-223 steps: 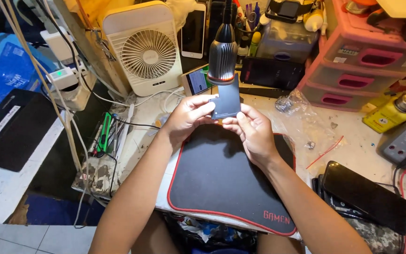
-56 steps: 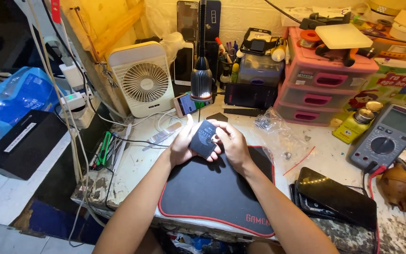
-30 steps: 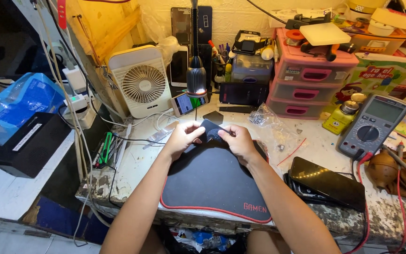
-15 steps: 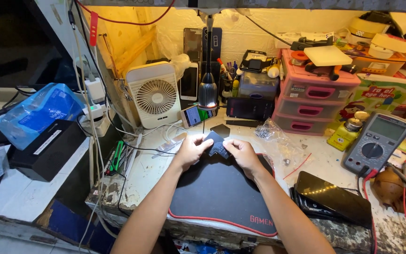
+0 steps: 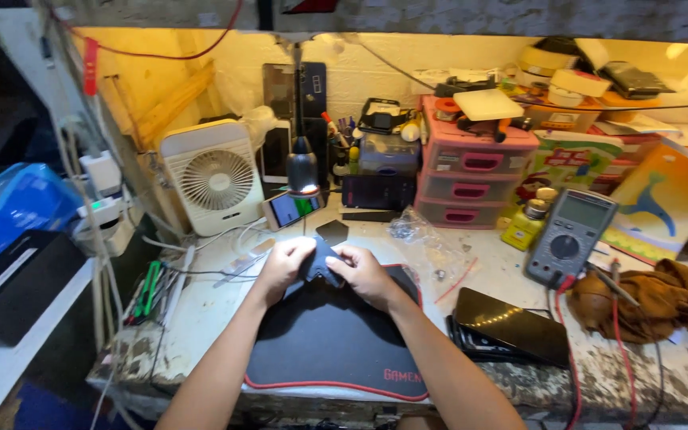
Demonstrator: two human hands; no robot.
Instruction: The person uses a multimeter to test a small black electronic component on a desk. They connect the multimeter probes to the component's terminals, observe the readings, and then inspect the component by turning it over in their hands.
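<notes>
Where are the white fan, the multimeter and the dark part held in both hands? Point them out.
white fan (image 5: 218, 180), head view, on its round grille.
multimeter (image 5: 572, 236), head view, on its dial.
dark part (image 5: 320, 262), head view, on its middle.

I see a white fan (image 5: 216, 181) at the back of my desk (image 5: 201, 306), pink drawers (image 5: 471, 175), a multimeter (image 5: 571, 236) and a brown rag (image 5: 646, 299).

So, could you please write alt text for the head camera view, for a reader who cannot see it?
Both hands, left and right, hold a small dark flat device above a black mat with red edging on a cluttered workbench. Behind stand a white fan, a small lamp and pink drawers; a multimeter lies to the right.
</notes>
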